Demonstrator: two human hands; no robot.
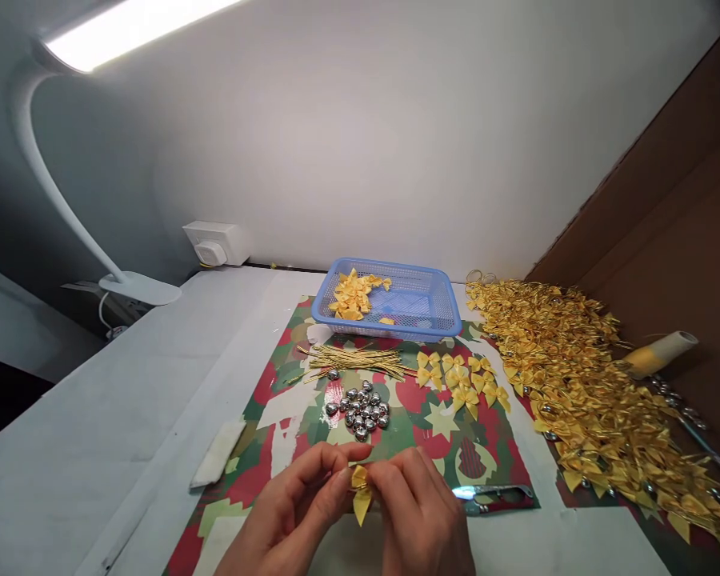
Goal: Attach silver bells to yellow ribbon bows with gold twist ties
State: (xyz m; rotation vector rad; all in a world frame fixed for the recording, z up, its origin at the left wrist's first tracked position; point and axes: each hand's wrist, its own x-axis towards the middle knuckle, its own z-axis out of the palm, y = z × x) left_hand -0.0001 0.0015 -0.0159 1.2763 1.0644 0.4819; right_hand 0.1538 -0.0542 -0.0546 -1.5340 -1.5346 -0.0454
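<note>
Between my two hands, low in the middle of the head view, is a small gold ribbon bow (361,498). My left hand (303,506) pinches it from the left, thumb and index finger closed at its centre. From the right, the closed fingertips of my right hand (417,512) grip the same bow. Whether a wire or bell is also in the fingers is hidden. Just beyond the hands lies a cluster of silver jingle bells (365,410). Behind them are gold wire ties (354,360), with several loose gold bows (463,378) to their right.
A blue plastic basket (390,326) holding gold bows stands at the back. Finished bows with bells form a large heap (576,384) at right, beside a cone spool (663,354). Snips (495,498) lie by my right hand, a white pad (218,454) at left. A lamp (141,288) stands far left.
</note>
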